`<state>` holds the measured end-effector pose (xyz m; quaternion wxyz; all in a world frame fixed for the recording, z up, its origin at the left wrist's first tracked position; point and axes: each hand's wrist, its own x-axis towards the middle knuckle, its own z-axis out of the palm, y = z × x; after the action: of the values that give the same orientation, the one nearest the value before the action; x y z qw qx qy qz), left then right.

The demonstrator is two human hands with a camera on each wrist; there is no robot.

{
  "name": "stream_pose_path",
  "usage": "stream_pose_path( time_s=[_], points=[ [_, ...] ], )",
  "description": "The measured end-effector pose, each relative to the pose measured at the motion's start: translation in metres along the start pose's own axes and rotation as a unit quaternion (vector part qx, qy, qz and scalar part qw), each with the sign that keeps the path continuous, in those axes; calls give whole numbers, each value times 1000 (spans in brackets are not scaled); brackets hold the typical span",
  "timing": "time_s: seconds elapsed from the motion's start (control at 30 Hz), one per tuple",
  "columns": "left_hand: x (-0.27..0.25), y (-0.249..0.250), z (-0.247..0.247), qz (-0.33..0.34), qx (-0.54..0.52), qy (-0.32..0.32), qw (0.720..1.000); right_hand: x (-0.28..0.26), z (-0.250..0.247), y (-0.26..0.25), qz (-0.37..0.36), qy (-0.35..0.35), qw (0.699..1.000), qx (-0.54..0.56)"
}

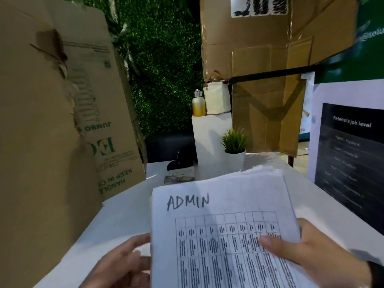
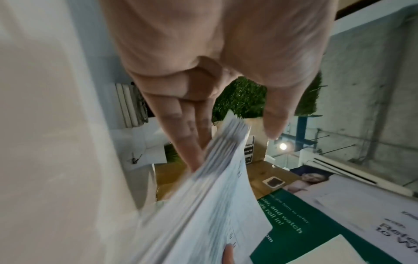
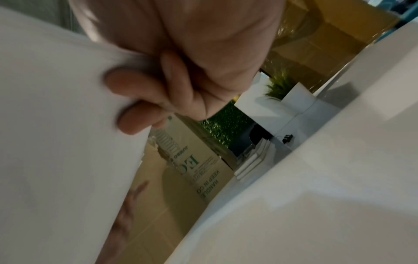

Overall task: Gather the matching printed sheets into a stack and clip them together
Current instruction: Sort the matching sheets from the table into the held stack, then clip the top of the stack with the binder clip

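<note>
A: Nearest thing?
B: Stack of printed sheets [image 1: 224, 235], lifted off the white table [image 1: 116, 223], tilted toward the camera. Top sheet says "ADMIN" by hand above a printed grid.

A: Grip?
B: Right hand [image 1: 307, 248] grasps the stack's right edge, thumb on the top sheet, fingers curled underneath, which the right wrist view confirms [image 3: 135, 100]. Left hand [image 1: 122, 265] sits at the stack's left edge, fingers straight and slack, not clamped round the paper. In the left wrist view the fingers [image 2: 190, 139] run down behind the fanned edges; blurry there, so contact is probably light touch only.

A: Sheets aligned?
B: Not quite; far edges look uneven and fanned.

A: Table further out?
B: White surface, a black-and-white packet or box [image 1: 180, 171] past the stack, then a small green plant in a white pot [image 1: 234, 150]. A black binder clip [image 3: 287, 138] lies on the table, seen from the right wrist only.

A: Sides?
B: Big cardboard sheet [image 1: 62, 121] stands on the left, green print upside down. Right side, a poster board [image 1: 351, 163] with a dark panel reading "job level".

A: Back of the room?
B: White pedestal [image 1: 207, 138] with a yellow-and-silver bottle [image 1: 199, 104] and a cream bag [image 1: 217, 98]. More cardboard [image 1: 266, 59] hangs upper right. Green artificial hedge wall [image 1: 166, 69] behind everything.
</note>
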<state>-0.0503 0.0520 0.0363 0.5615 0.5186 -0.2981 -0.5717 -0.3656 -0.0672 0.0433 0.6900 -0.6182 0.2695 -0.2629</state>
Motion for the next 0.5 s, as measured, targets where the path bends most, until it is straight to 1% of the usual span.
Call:
stream_pose_path(
  time_s=[0.03,0.07,0.1,0.13,0.2,0.23,0.27,0.33,0.4,0.5],
  points=[
    [-4,3,7,-14,23,-7,1000,2,1,4,11,-10,999,-40],
    [-5,8,9,1,15,-22,1000,5,5,7,10,-1,998,-68],
    [2,4,15,1,14,-20,1000,8,7,9,11,-6,997,-83],
    [7,4,23,11,10,-33,999,11,9,13,21,2,996,-85],
    [20,5,31,39,28,-69,996,18,7,19,15,12,997,-74],
    [31,3,31,54,34,-69,996,20,4,22,17,16,998,-60],
    [41,0,35,65,39,-60,995,22,2,21,19,34,999,-38],
    [60,-4,41,65,29,-55,996,27,-4,22,25,65,998,2],
    [74,-5,50,68,48,-36,996,34,-12,24,38,76,996,-2],
    [92,-4,57,88,102,-20,991,46,-24,30,40,104,993,-44]
  ],
)
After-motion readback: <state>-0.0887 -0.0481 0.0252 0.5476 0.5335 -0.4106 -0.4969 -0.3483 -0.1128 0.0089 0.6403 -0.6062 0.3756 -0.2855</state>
